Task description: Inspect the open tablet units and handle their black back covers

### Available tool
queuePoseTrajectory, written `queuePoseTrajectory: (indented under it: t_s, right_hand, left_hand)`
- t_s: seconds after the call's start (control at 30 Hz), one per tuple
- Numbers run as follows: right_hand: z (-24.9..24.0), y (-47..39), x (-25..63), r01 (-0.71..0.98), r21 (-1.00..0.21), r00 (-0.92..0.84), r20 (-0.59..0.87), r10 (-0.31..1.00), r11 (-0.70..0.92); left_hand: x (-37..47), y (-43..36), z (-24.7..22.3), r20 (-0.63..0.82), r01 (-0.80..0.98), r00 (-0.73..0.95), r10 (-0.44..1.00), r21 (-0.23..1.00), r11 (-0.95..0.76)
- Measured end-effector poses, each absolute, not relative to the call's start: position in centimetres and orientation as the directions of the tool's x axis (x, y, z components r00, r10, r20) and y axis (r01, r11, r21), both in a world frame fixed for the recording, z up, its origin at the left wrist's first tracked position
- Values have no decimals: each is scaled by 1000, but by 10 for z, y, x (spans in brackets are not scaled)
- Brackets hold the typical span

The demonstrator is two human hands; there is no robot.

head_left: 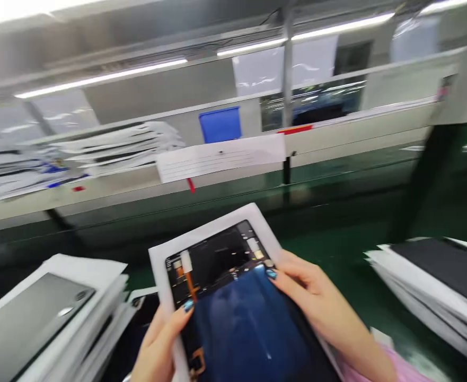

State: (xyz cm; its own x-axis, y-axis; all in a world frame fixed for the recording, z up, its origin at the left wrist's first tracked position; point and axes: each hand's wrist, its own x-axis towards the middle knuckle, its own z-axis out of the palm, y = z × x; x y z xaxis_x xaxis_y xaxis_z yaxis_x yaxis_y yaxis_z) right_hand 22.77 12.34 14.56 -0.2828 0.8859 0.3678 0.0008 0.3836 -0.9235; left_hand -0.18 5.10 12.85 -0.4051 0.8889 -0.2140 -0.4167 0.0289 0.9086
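Observation:
An opened tablet (217, 254) with its inner parts showing lies on a white foam sheet (156, 265), tilted toward the camera. A dark blue glossy panel (245, 329) covers its lower part. My left hand (159, 339) grips the left edge of sheet and tablet, thumb on top near an orange ribbon cable. The right edge is held by my right hand (316, 297), its thumb pressing by the panel's top corner. The fingers beneath the sheet are mostly hidden.
Layered white sheets with a grey tablet back (38, 318) stand at the left. Another stack with a dark panel (443, 265) is at the right. Behind runs a shelf (336, 132) with a blue bin (220, 125), a paper label (221, 157) and piled sheets (125, 143).

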Motion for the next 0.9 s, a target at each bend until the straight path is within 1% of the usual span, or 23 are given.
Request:
queuePoseTrajectory:
  t_s: [0.17,0.33,0.43,0.57,0.67,0.8,0.9]
  right_hand:
    - [138,120,226,65,-953,-250,270,930,294]
    - [135,120,227,92,-968,-222,207,953,232]
    - [138,121,227,98,-973,-221,181,958,207]
    - [133,121,229,123,-960,-231,217,948,250]
    - [119,120,234,124,-953,-213,248,945,278]
    - [96,117,242,118,-955,-131,258,957,273]
    - [94,115,243,88,-954,-88,278,956,286]
  left_hand:
    - [-4,56,131,-85,-463,-341,936,882,-89]
    - [-8,54,129,-16,-452,-248,969,886,-101]
    - [-11,52,129,-13,-439,-213,977,895,-84]
    - [-12,50,129,-20,-420,-241,970,903,-85]
    - [-11,47,131,-29,-420,-263,964,903,-88]
    - [-11,43,133,-25,-426,-259,965,900,-92]
    - [-11,41,133,-19,-422,-249,968,902,-91]
